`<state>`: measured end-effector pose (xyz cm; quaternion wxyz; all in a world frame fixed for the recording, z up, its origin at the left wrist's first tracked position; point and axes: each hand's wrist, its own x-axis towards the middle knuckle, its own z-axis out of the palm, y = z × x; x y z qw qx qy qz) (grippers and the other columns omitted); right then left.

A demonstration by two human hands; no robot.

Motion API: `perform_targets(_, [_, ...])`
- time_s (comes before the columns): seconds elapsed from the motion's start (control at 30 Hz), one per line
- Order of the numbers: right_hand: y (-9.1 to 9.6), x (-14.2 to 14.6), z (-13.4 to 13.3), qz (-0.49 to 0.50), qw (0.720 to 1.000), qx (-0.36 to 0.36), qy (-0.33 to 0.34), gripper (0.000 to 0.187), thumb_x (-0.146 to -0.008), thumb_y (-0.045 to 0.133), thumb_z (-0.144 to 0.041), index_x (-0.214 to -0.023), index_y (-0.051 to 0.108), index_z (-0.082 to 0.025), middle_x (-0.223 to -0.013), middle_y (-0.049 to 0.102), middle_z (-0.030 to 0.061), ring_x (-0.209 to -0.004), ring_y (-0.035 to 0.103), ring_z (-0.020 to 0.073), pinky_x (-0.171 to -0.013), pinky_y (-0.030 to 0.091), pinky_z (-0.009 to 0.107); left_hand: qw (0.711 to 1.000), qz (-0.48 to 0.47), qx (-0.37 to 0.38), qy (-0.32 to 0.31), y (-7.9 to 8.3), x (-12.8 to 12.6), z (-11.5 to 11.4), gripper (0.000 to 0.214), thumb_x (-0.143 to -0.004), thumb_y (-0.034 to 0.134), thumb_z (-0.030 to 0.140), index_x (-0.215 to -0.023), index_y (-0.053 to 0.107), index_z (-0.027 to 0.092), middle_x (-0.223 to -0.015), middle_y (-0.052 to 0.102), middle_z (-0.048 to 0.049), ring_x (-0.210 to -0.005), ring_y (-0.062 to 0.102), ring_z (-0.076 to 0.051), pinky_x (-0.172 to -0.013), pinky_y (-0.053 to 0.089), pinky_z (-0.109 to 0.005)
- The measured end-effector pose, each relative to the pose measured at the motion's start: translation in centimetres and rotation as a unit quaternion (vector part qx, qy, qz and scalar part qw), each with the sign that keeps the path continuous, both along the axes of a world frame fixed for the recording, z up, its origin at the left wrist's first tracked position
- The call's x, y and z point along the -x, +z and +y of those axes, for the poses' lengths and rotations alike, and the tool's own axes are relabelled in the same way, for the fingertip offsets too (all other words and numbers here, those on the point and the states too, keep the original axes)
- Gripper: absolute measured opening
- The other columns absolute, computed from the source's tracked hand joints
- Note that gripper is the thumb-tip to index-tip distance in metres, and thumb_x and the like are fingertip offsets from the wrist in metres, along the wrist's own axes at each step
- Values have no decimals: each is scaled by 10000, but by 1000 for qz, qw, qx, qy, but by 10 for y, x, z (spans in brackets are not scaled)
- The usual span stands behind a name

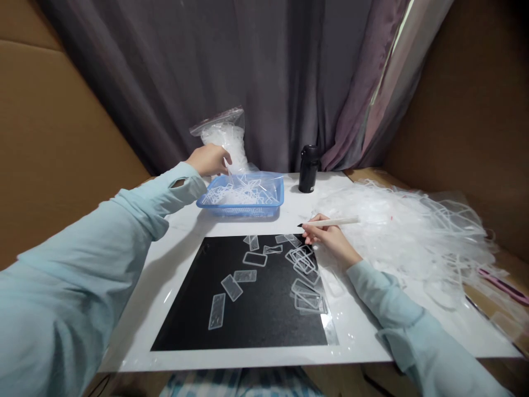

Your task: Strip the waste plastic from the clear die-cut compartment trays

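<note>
White tabletop (136,331), black mat (206,320) strewn with clear plastic frames (305,262).
Beyond the mat, left hand (209,160) half-curled over a blue basket (243,209), any hold unclear; at the mat's far right corner, right hand (326,240) pinching a white pen (336,222). Risk: a brushing sleeve or pen tip scattering the overlapped frames.

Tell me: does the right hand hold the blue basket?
No, the right hand holds a slim black-tipped white tool, away from the blue basket.
</note>
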<state>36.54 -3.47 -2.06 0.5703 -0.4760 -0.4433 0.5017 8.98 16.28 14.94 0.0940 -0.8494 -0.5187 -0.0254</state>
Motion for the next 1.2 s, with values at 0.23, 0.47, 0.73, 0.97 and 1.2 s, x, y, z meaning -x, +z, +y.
perform_targets(0.23, [-2,0,1,-2,1000,-4,-3,403,-610,859,-455,-709,560,-203,-631,684,3,-523,629,142,-497,487,251,995,33,-37,-91,-25,-39,-82,388,-842,496,82,-1178,633,218,-1206,651,-63,-1109,603,-252,-895,438,-331])
perform_targets(0.47, [-4,-6,2,-11,999,-29,-30,360,-664,831,-450,-707,576,-200,-634,675,-3,-537,629,126,-522,488,233,877,-24,174,-447,-98,-84,-169,289,-831,646,231,-1113,631,165,-1111,655,-94,-973,636,-228,-811,482,-294])
perform_targets(0.73, [1,-5,2,-2,999,-28,-42,364,-652,834,-441,-703,565,-201,-643,680,2,-533,631,129,-521,496,238,895,-109,258,-347,-119,-99,-173,148,-739,638,141,-869,571,162,-821,658,-14,-738,625,-162,-672,447,-243])
perform_targets(0.97, [1,-4,2,-2,999,-29,-38,378,-635,841,-443,-711,561,-201,-630,676,-6,-518,619,123,-513,493,235,887,-128,321,-306,-120,-103,-175,259,-671,678,87,-827,491,175,-720,639,22,-651,611,-147,-590,410,-225])
perform_targets(1.2, [3,-4,0,-1,999,-36,-34,368,-648,835,-442,-711,560,-205,-635,668,-13,-523,615,120,-521,491,236,878,-159,325,-314,-97,-86,-179,247,-728,661,88,-846,467,186,-792,623,20,-715,600,-140,-630,412,-225])
